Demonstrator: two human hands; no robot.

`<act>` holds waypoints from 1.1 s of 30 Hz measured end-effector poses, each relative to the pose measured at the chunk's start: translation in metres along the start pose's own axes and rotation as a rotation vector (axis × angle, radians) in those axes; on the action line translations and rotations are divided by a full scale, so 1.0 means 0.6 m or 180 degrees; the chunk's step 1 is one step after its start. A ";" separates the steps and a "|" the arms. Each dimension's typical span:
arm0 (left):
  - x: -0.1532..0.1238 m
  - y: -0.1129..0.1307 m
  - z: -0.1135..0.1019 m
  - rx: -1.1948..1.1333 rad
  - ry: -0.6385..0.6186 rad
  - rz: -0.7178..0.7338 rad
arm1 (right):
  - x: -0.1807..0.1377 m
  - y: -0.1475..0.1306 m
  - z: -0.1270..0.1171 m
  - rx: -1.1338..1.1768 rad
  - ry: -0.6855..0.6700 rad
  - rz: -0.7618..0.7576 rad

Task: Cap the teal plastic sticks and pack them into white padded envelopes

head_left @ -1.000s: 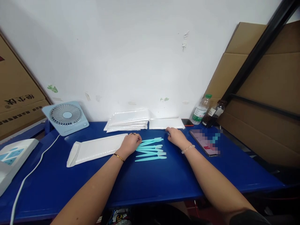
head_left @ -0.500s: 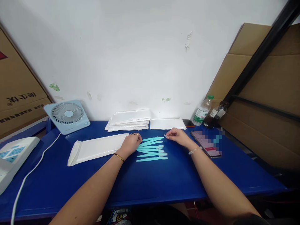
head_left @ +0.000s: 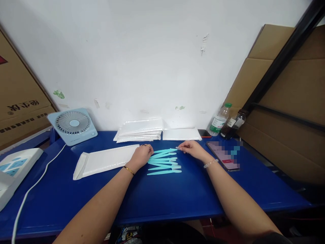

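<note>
Several turquoise eyebrow razors (head_left: 164, 163) lie fanned out on the blue table, handles to the left and blade heads to the right. My left hand (head_left: 143, 155) is closed on the handle end of the topmost razor (head_left: 165, 150); its fingertips partly hide the handles. My right hand (head_left: 190, 148) pinches a small clear cap (head_left: 177, 148) between thumb and finger, right at that razor's head. Whether the cap sits over the blade is too small to tell. Beside my left hand lies a white padded envelope (head_left: 106, 161), partly under the wrist.
White padded envelopes (head_left: 139, 127) are stacked by the wall, with another envelope (head_left: 181, 134) beside them. A light-blue fan (head_left: 74, 123) and a white power strip (head_left: 17, 169) stand left. Right are a phone (head_left: 222, 156), a water bottle (head_left: 219, 120) and a dark bottle (head_left: 233, 125).
My right hand has moved slightly left, bringing the clear cap to the head of the topmost razor. My left hand has stayed in place.
</note>
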State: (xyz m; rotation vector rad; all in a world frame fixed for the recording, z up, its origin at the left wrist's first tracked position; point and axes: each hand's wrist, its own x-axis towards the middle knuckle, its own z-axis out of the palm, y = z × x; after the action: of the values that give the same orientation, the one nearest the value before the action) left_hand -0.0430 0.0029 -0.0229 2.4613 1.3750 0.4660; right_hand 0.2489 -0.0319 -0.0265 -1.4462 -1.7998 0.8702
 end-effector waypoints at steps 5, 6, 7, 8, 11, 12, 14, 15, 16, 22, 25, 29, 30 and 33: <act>0.000 -0.001 0.001 -0.0008 0.0014 0.0022 | -0.003 -0.001 -0.003 -0.0042 -0.0036 -0.0031; 0.000 0.000 0.000 -0.0010 0.0021 0.0024 | -0.002 -0.002 -0.001 -0.0058 -0.0076 -0.0067; 0.000 0.002 0.000 -0.0018 0.0025 0.0032 | -0.001 -0.002 0.002 -0.0080 -0.0111 -0.0101; 0.000 0.003 -0.001 -0.0029 0.0022 0.0046 | 0.000 -0.003 0.006 -0.0099 -0.0137 -0.0134; -0.001 0.008 -0.005 -0.0008 -0.0052 0.0131 | 0.002 -0.009 0.019 -0.0077 -0.0228 -0.0222; -0.002 0.010 -0.006 0.0037 -0.0095 0.0154 | 0.003 -0.011 0.022 -0.0059 -0.0264 -0.0234; -0.004 0.014 -0.009 0.0146 -0.0154 0.0134 | 0.002 -0.017 0.026 -0.0122 -0.0251 -0.0256; -0.007 0.016 -0.011 0.0176 -0.0141 0.0109 | 0.000 -0.020 0.027 -0.0228 -0.0196 -0.0297; -0.010 0.018 -0.013 0.0179 -0.0108 0.0108 | -0.002 -0.025 0.029 -0.0375 -0.0135 -0.0372; -0.035 0.044 -0.014 0.0357 -0.0488 0.0739 | -0.032 -0.068 0.047 -0.1483 -0.0673 -0.0799; -0.045 0.059 -0.008 0.0697 -0.0627 0.0824 | -0.049 -0.098 0.064 -0.1831 -0.0908 -0.0902; -0.050 0.075 0.008 0.1061 -0.0629 0.0956 | -0.057 -0.124 0.089 -0.2407 -0.0893 -0.1016; -0.050 0.078 0.012 0.1120 -0.0616 0.0974 | -0.057 -0.126 0.095 -0.2601 -0.0868 -0.1060; -0.051 0.085 0.019 0.1265 -0.0578 0.1010 | -0.054 -0.126 0.108 -0.3076 -0.0809 -0.1221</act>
State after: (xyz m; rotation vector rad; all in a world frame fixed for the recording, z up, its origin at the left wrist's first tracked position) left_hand -0.0141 -0.0502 -0.0175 2.9746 1.0916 0.0250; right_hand 0.1601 -0.0820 -0.0035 -1.4446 -2.7722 -0.0756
